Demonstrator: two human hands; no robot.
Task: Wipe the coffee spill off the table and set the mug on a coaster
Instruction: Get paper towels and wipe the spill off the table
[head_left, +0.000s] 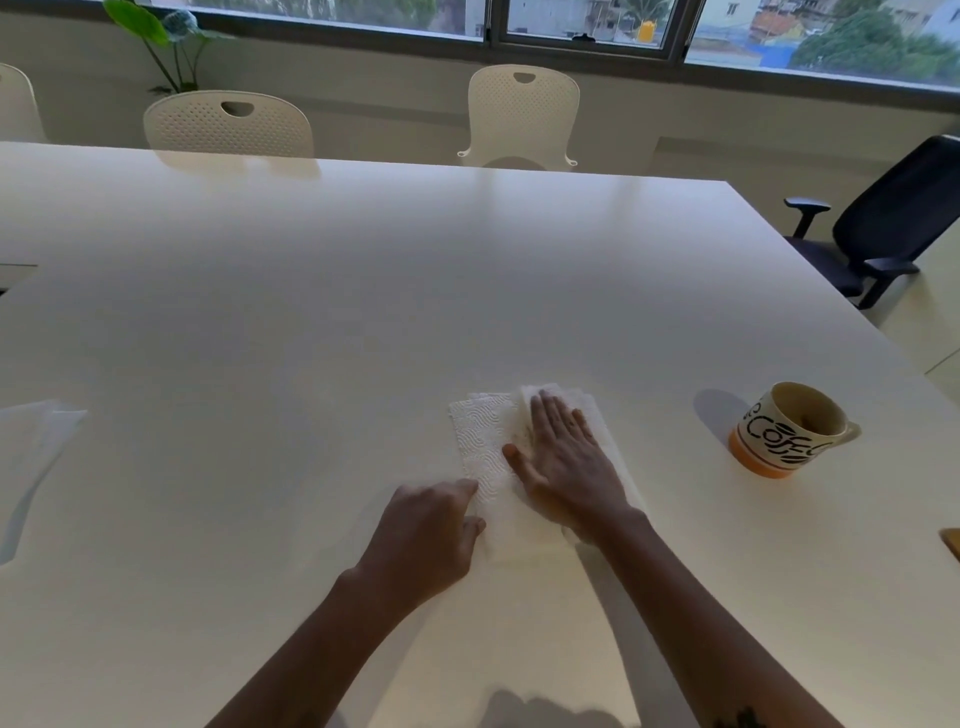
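Observation:
A white embossed paper towel (480, 439) lies flat on the white table (363, 312), with a faint brownish stain near its middle. My right hand (563, 462) presses flat on the towel, fingers spread. My left hand (431, 530) pinches the towel's near left edge between thumb and fingers. A cream mug (792, 428) with an orange base and black "Coffee" lettering stands upright to the right, apart from both hands, handle pointing right. A brown sliver at the right frame edge (951, 543) may be a coaster; too little shows to tell.
More white paper sheets (36, 441) lie at the table's left edge. Two white perforated chairs (228, 124) (522, 114) stand at the far side, a black office chair (883, 228) past the right edge, and a plant (166, 47) by the window.

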